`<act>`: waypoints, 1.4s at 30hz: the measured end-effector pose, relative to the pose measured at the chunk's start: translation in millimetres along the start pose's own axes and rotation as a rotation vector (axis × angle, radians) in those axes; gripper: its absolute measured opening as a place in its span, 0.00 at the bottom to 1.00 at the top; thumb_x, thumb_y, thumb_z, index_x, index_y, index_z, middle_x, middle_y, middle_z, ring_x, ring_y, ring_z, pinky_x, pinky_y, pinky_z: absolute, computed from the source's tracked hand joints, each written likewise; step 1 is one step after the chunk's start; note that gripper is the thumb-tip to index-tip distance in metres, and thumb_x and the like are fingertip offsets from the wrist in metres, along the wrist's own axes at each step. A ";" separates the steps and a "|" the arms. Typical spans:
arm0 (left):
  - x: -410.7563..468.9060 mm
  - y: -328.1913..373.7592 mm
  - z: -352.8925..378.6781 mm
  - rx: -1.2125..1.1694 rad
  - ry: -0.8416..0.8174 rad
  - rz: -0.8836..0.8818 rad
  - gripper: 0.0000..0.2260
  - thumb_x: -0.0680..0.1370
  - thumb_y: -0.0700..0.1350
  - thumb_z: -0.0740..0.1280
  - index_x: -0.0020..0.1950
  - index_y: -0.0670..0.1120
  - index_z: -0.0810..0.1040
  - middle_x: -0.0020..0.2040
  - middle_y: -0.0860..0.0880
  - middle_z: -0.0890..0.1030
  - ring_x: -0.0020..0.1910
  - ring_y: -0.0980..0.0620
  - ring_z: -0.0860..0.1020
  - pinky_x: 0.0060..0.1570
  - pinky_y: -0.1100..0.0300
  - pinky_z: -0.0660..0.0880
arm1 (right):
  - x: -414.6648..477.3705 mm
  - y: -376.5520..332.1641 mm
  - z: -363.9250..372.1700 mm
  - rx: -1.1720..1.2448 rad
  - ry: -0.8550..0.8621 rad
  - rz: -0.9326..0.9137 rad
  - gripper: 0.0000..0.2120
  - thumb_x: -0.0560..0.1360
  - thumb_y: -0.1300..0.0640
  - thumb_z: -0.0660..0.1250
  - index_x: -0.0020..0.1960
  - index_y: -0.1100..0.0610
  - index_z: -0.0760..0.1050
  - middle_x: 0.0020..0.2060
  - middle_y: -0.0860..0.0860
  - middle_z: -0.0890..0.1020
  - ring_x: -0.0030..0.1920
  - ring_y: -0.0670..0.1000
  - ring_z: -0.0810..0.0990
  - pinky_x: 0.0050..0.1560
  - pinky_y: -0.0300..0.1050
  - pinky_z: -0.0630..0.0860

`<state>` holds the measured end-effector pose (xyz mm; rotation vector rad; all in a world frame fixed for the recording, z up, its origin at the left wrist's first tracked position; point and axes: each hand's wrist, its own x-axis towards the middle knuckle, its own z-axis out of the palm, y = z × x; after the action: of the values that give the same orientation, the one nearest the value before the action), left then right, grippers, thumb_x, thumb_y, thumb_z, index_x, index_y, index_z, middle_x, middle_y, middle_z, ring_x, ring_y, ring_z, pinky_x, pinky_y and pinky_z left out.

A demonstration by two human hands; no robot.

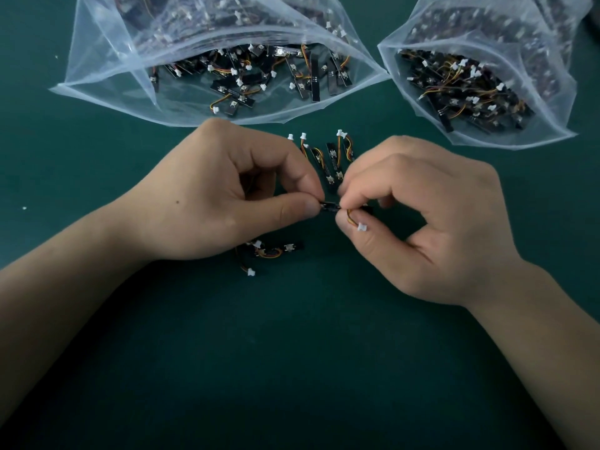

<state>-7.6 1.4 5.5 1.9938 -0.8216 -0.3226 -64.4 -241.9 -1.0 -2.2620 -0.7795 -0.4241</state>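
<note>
Left hand [227, 193] pinching one end of a small black board [329, 206], right hand [431, 222] pinching the other end with its wire [350, 219] and white connector [362, 227] — held just above the green worktop [292, 368], loose boards [331, 160] just behind, two open clear bags [107, 69] of boards beyond.

Glossy clear plastic bags [107, 60], matt black boards [331, 157], matt green table [292, 368].
</note>
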 end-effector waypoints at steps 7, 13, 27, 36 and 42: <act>1.0 1.2 0.9 -0.016 -0.003 -0.052 0.02 0.76 0.47 0.74 0.44 0.52 0.84 0.34 0.54 0.82 0.28 0.45 0.75 0.30 0.56 0.71 | 0.8 -3.0 0.5 -0.144 -0.041 -0.040 0.07 0.79 0.57 0.72 0.51 0.61 0.83 0.46 0.53 0.85 0.43 0.59 0.82 0.39 0.57 0.78; 0.7 0.9 0.3 -0.042 -0.002 -0.068 0.01 0.76 0.48 0.74 0.44 0.53 0.84 0.34 0.53 0.82 0.28 0.45 0.75 0.29 0.56 0.72 | 3.0 -4.7 1.2 -0.270 -0.008 -0.111 0.07 0.78 0.57 0.73 0.49 0.60 0.85 0.46 0.54 0.86 0.41 0.61 0.82 0.39 0.58 0.77; 1.2 2.1 -3.1 -0.097 0.007 -0.096 0.02 0.77 0.46 0.74 0.45 0.50 0.85 0.33 0.55 0.82 0.27 0.58 0.73 0.30 0.69 0.69 | -1.6 9.5 -13.7 -0.227 -0.020 -0.129 0.07 0.80 0.64 0.70 0.45 0.60 0.85 0.43 0.52 0.86 0.40 0.55 0.84 0.34 0.52 0.76; 0.9 3.1 -5.3 -0.059 -0.071 -0.072 0.03 0.77 0.48 0.73 0.46 0.50 0.85 0.37 0.52 0.85 0.31 0.43 0.78 0.31 0.56 0.73 | -3.4 13.6 -19.5 -0.011 -0.073 0.002 0.03 0.77 0.65 0.76 0.44 0.62 0.86 0.43 0.52 0.85 0.44 0.44 0.81 0.50 0.30 0.71; 2.4 -0.3 -5.5 -0.055 -0.058 -0.063 0.04 0.79 0.47 0.71 0.50 0.52 0.86 0.39 0.54 0.85 0.33 0.47 0.78 0.33 0.58 0.73 | -3.2 14.5 -24.0 0.015 -0.108 -0.018 0.02 0.76 0.62 0.79 0.46 0.60 0.88 0.44 0.51 0.86 0.45 0.45 0.84 0.49 0.35 0.77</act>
<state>-2.8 3.5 8.4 1.9692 -0.7792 -0.4363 -59.4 -268.5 6.9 -2.2812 -0.8550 -0.3050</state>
